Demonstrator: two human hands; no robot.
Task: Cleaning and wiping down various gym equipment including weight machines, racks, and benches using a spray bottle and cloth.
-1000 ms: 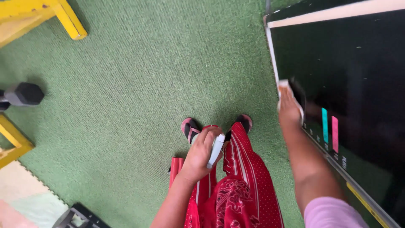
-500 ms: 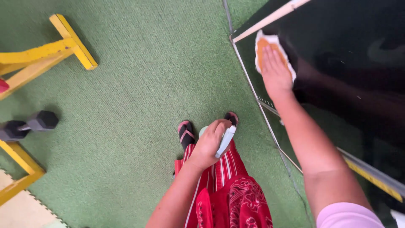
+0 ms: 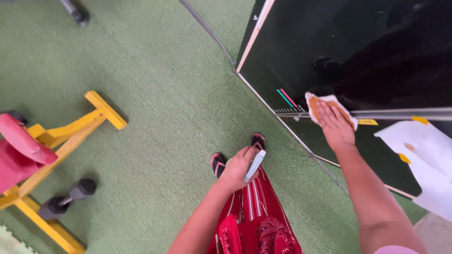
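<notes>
Green carpet (image 3: 155,94), yellow bench frame (image 3: 70,131)

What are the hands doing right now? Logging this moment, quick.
Left hand: closed around a white spray bottle.
Right hand: open, pressed flat on an orange cloth against the dark mirror panel.

We see the green carpeted floor (image 3: 155,94) bearing a yellow bench frame (image 3: 66,136), with a black dumbbell (image 3: 68,199) just beside that frame.
</notes>
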